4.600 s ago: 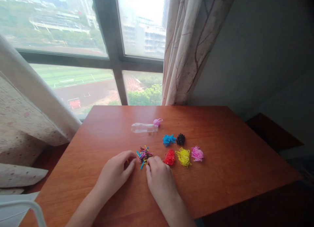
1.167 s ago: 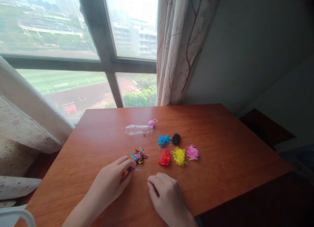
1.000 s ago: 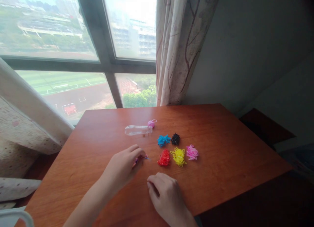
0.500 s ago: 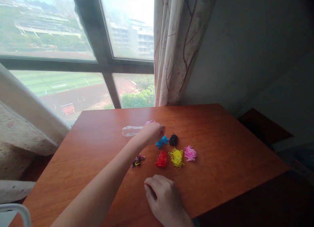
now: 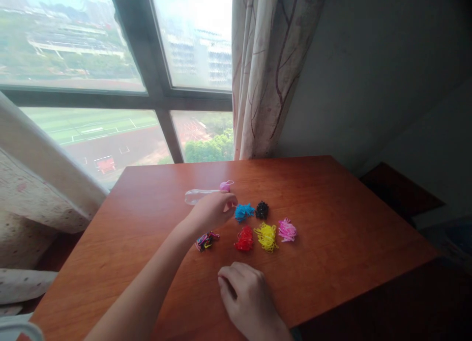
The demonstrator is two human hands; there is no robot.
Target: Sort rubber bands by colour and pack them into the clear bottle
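My left hand (image 5: 216, 208) is above the table, just left of a small pile of blue rubber bands (image 5: 244, 213). Its fingers are curved, with a gap at the thumb, and nothing shows between them. My right hand (image 5: 245, 294) rests on the table near the front edge, its fingers loosely curled in and no object visible in it. Ahead of it are piles of red bands (image 5: 244, 239), yellow bands (image 5: 267, 237) and pink bands (image 5: 287, 230). Black bands (image 5: 262, 210) lie beside the blue ones. A mixed-colour heap (image 5: 207, 241) sits below my left wrist.
Behind my left hand lie a clear plastic piece (image 5: 192, 197), partly covered by the hand, and a pink round item with a loop (image 5: 225, 185). The wooden table (image 5: 332, 262) meets a window (image 5: 158, 95) with curtains (image 5: 258, 75) at its back.
My left hand has moved left and a little toward me, away from the blue and black piles, uncovering the pink round item. My right hand stays in place.
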